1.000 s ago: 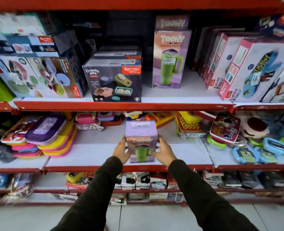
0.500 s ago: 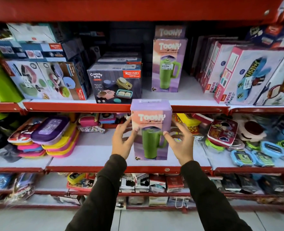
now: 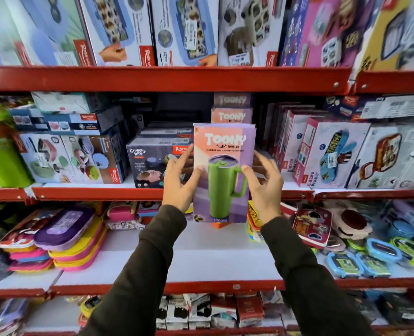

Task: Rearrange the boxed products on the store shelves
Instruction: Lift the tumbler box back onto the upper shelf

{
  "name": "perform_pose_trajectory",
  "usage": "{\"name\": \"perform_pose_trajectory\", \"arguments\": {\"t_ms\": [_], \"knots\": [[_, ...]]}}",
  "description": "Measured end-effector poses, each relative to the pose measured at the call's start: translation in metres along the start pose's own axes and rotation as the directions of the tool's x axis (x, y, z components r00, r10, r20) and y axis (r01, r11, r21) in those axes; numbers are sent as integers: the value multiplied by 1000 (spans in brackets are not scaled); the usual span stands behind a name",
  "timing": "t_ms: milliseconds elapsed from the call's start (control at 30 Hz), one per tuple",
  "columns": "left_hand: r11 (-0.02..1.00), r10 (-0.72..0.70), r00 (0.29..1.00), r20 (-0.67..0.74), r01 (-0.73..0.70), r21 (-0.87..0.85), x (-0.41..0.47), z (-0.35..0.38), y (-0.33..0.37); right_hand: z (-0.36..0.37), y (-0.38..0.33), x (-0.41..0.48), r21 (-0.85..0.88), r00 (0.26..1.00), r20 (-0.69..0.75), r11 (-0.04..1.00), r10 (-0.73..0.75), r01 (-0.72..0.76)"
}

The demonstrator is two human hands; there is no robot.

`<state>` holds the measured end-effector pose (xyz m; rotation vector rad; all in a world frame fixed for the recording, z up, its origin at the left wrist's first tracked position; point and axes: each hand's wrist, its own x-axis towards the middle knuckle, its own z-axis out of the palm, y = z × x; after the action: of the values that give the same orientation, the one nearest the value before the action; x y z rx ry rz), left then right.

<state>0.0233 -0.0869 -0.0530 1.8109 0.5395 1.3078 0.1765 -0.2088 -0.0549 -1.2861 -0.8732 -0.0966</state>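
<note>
I hold a purple and pink Toony tumbler box [image 3: 223, 173] upright in the air, its front with a green mug facing me. My left hand [image 3: 180, 183] grips its left side and my right hand [image 3: 265, 184] grips its right side. The box is level with the red edge of the middle shelf [image 3: 99, 193]. Behind it on that shelf stand two more Toony boxes [image 3: 231, 113], one stacked on the other, mostly hidden by the held box.
A dark Crunchy Bite box [image 3: 150, 163] stands left of the held box, with lunch-set boxes [image 3: 67, 158] further left. Kidzee boxes [image 3: 329, 151] lean at the right. Tray boxes [image 3: 184, 30] fill the top shelf. Flat lunchboxes [image 3: 65, 236] and round containers [image 3: 375, 255] lie on the lower white shelf [image 3: 201, 258].
Both hands have lifted the Toony box from the lower shelf up to the middle shelf's height. The view has tilted upward, bringing the top shelf into sight.
</note>
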Motion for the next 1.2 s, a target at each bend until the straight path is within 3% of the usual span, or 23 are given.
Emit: {"name": "perform_pose_trajectory", "arguments": {"t_ms": [400, 567, 800, 1200], "knots": [[999, 44, 997, 62, -43, -6, 32, 15, 20, -6, -1, 41, -122, 995, 44, 988, -93, 97], [999, 46, 996, 82, -46, 2, 50, 34, 7, -8, 15, 55, -167, 997, 61, 984, -52, 62], [993, -57, 995, 85, 48, 104, 77, 60, -20, -1, 41, 76, -292, 993, 78, 954, 88, -62], [985, -127, 988, 90, 115, 131, 81, 70, -21, 6, 53, 83, -383, 991, 71, 921, 112, -76]]}}
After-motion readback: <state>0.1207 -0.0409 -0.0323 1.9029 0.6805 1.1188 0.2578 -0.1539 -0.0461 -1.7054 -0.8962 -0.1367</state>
